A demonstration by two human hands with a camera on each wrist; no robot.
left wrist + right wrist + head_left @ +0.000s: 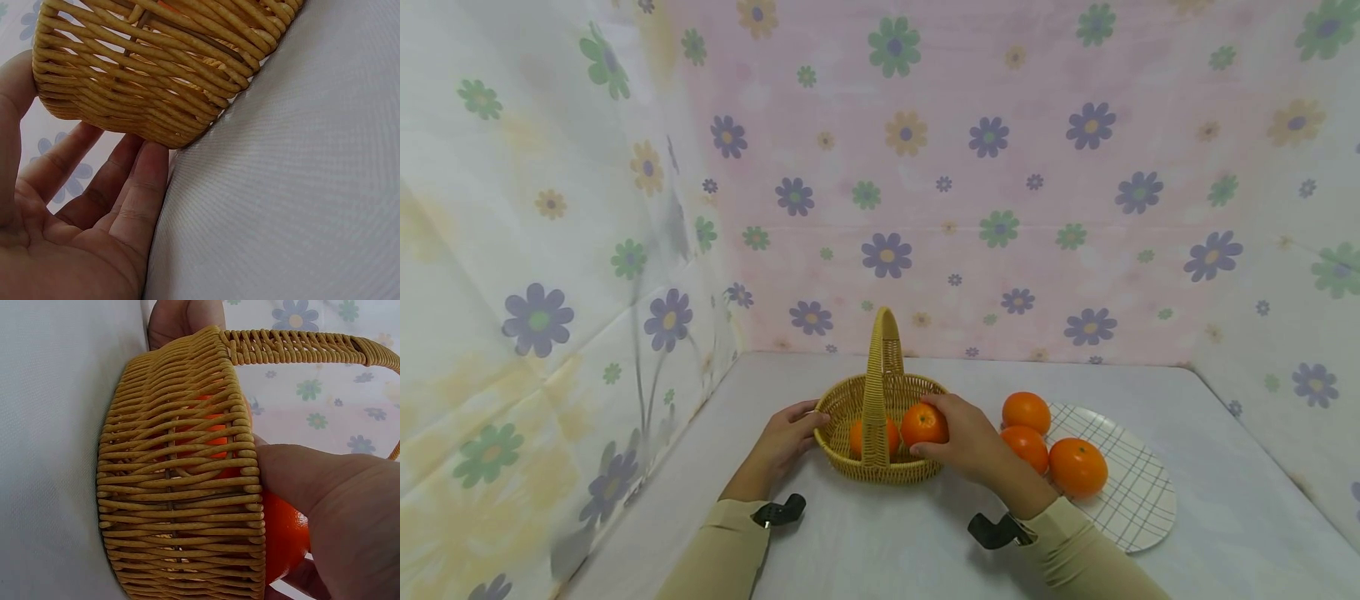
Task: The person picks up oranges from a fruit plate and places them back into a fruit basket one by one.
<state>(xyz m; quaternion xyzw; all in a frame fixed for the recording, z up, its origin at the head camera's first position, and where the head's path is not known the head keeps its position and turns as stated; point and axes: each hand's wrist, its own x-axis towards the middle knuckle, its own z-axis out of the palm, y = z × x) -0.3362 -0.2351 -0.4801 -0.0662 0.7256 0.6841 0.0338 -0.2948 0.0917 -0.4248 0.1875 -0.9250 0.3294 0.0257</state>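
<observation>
Flowered cloth (955, 167) stands around a white-covered bench (857, 542). In the head view, the left hand (786, 437) pinches the rim of the wicker basket (895, 476), perhaps for keeping it steady; the right hand (966, 437) grips an orange (924, 423) at the basket's right side, near another orange (892, 435) inside. Three more oranges (1078, 467) gather by the plate's (1142, 492) left edge, probably for easy reach. The left wrist view shows fingers against the weave. In the right wrist view, the held orange is level with the rim. I see no readable writing.
</observation>
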